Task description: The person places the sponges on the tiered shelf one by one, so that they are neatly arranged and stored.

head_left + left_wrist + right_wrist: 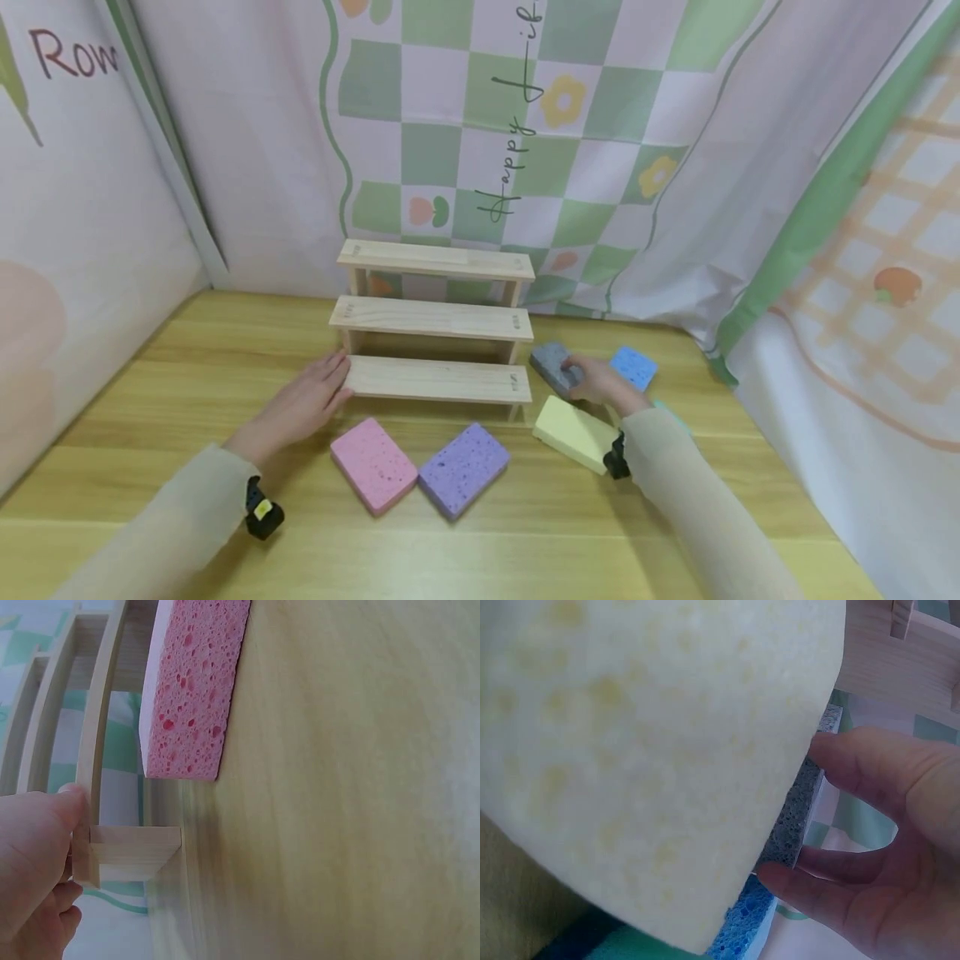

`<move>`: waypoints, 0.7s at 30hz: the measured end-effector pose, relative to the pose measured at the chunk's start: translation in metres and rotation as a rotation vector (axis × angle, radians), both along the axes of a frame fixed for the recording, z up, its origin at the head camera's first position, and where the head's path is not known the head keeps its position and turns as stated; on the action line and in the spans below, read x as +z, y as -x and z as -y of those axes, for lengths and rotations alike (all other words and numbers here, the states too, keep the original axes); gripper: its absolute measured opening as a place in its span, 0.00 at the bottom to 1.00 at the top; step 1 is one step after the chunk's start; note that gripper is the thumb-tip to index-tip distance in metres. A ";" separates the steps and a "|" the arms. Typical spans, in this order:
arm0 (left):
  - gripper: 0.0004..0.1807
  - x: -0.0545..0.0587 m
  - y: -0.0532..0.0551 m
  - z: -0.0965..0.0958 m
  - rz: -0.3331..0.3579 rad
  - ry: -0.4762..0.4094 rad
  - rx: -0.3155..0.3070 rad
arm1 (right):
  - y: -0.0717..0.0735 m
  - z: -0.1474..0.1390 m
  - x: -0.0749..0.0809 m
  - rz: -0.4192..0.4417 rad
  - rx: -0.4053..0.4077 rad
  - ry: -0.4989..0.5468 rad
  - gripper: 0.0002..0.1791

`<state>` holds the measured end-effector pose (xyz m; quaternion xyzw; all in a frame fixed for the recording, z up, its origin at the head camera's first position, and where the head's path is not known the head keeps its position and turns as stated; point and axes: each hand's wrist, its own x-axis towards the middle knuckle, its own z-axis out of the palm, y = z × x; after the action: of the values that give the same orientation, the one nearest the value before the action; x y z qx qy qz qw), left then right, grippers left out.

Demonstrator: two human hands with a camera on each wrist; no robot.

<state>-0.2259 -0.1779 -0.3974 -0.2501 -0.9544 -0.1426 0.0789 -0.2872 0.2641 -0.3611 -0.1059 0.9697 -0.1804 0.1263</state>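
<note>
A three-tier wooden shelf (pixel 435 380) stands at the back of the table. My left hand (pixel 300 406) grips the left end of its lowest board, the thumb against the board in the left wrist view and the fingers partly hidden behind it. To the right of the shelf, my right hand (pixel 606 387) holds a grey sponge (pixel 547 363) between thumb and fingers. The pale yellow sponge (pixel 645 765) hides part of that grey sponge in the right wrist view. A blue sponge (pixel 634 367) lies just beyond the right hand.
In front of the shelf lie a pink sponge (pixel 373 467) and a purple sponge (pixel 463 470), corners nearly touching. The right forearm mostly covers a green sponge (pixel 672 414). Patterned curtains (pixel 495 158) hang behind the wooden table (pixel 360 558) and at both sides.
</note>
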 end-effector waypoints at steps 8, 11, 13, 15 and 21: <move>0.28 -0.002 0.001 0.000 0.008 0.020 0.000 | -0.003 -0.004 0.009 -0.072 0.012 0.085 0.28; 0.28 -0.005 0.002 0.001 -0.007 0.038 -0.005 | -0.005 -0.006 0.014 -0.117 0.018 0.131 0.28; 0.28 -0.006 0.003 0.000 -0.015 0.045 -0.006 | -0.006 -0.009 0.017 -0.127 0.008 0.173 0.28; 0.28 -0.007 0.003 0.000 -0.020 0.048 -0.006 | -0.007 -0.011 0.021 -0.127 -0.010 0.208 0.28; 0.28 -0.007 0.003 0.001 -0.029 0.044 -0.010 | -0.010 -0.019 0.037 -0.171 -0.043 0.210 0.31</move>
<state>-0.2285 -0.1786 -0.4048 -0.2584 -0.9548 -0.1183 0.0868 -0.2769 0.2830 -0.3245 -0.1126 0.9548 -0.2738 0.0275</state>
